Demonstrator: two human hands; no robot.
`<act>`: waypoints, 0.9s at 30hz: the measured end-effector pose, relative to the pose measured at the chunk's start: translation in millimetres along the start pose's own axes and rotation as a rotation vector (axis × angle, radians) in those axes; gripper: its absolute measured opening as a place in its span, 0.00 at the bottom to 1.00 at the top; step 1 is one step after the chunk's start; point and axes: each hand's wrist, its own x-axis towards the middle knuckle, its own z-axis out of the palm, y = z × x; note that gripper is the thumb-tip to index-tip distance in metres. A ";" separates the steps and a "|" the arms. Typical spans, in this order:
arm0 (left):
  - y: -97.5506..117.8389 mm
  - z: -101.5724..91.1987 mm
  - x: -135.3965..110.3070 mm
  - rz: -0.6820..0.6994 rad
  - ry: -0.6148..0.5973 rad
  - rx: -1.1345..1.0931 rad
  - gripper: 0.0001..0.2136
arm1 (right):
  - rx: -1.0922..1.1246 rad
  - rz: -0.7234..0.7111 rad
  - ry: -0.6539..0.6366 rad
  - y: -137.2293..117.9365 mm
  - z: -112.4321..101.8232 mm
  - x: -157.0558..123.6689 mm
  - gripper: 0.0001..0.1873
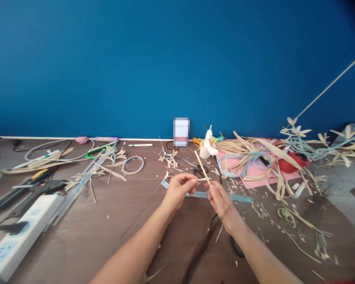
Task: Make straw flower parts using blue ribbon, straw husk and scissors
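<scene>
Near the middle of the desk, my right hand (220, 199) pinches a narrow cream-coloured strip (201, 165) that points up and away to the left. Just left of it, the thumb and fingers of my left hand (180, 189) are pressed together at a small pale pointed piece (204, 179), whose tip reaches across to the strip. A flat light-blue strip (239, 197) lies beneath both hands, partly covered by them. Beyond my hands are black-handled scissors (200, 170) and a small pale flower on a blue stem (169, 159).
A white glue gun (209, 142) stands in a white cup (206, 151), its cord running toward me. Dried strips (245, 152) pile over pink paper (254, 181) at right, amid scraps. At left are a power strip (26, 232), a black glue gun (41, 193) and a clear ring (133, 165).
</scene>
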 end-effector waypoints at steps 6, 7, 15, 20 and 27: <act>-7.8 0.9 4.4 -0.223 -0.107 -0.148 0.11 | -0.160 -0.191 0.007 5.5 6.9 14.5 0.13; -8.4 0.3 4.4 -0.209 -0.113 -0.130 0.11 | -0.146 -0.182 0.019 5.7 8.3 15.8 0.14; -2.3 -6.9 2.8 -0.076 -0.270 0.012 0.09 | 0.052 0.032 -0.006 0.3 12.2 11.9 0.19; 0.1 -8.4 0.4 -0.021 -0.337 -0.060 0.10 | 0.237 0.212 -0.156 -10.7 14.4 6.4 0.22; -3.3 -9.1 0.6 -0.005 -0.312 -0.122 0.09 | 0.557 0.429 -0.319 -19.7 7.3 5.0 0.19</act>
